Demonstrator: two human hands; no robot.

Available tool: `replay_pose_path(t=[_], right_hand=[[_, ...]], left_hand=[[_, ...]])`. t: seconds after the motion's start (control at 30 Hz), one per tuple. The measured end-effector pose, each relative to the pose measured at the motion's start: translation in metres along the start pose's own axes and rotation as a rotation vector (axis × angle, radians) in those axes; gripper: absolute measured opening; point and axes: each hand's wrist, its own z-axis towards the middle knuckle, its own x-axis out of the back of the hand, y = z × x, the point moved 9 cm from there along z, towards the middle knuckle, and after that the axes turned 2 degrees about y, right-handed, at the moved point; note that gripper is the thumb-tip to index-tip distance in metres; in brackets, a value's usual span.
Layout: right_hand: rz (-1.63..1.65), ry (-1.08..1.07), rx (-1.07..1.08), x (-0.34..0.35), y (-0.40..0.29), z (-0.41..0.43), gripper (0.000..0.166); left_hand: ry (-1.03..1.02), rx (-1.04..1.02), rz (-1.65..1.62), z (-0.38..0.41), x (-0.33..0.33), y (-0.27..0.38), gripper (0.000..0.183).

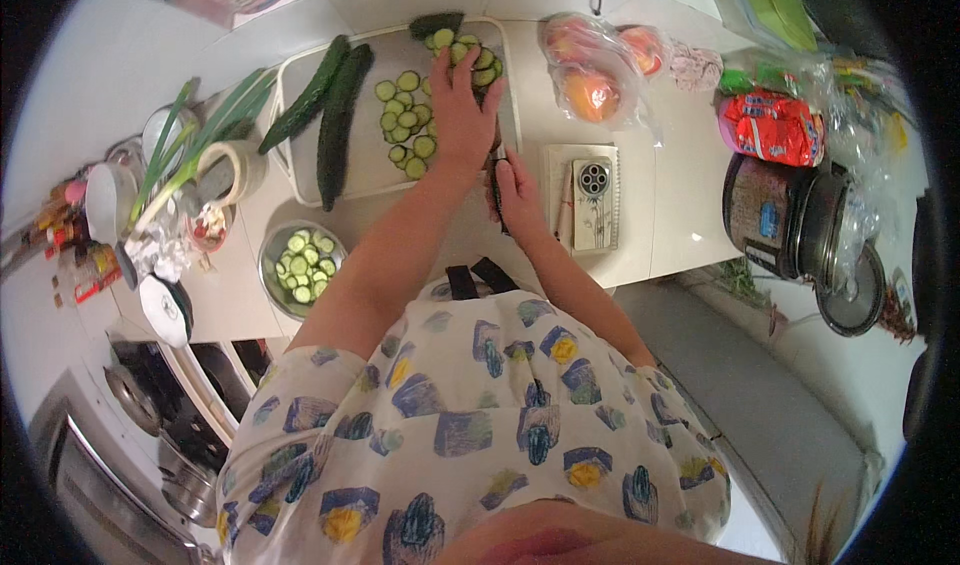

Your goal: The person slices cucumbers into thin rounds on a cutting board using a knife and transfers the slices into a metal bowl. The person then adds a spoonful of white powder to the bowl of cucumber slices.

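My left hand (463,118) lies over the far right part of a cutting board (300,92), its fingers apart and touching a heap of cucumber slices (484,66). More slices (405,118) spread over the board left of that hand. My right hand (519,199) grips the dark handle of a knife (495,206) at the board's near right edge; the blade is mostly hidden beside my left hand. Two whole cucumbers (345,126) rest along the board's left side. A dark green cucumber piece (436,24) sits at the far edge.
A metal bowl (264,265) of cucumber slices stands near left. Leeks (169,156) and a tape roll (251,169) lie beyond it. To the right are bagged fruit (592,92), a phone (592,223) on a notebook (551,163), a red packet (776,129) and a dark pot (765,212).
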Motion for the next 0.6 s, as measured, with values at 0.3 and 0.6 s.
replay_pose_path(t=[0.3,0.6], right_hand=[[-0.221,-0.330,0.125,-0.053,-0.039,-0.071,0.039],[-0.501,-0.833,-0.142,-0.168,0.020,-0.138,0.037]], left_hand=[[0.373,0.007,-0.003,-0.044,0.141,0.033,0.056],[0.864,0.424,0.230,-0.194,0.278,-0.098,0.041]])
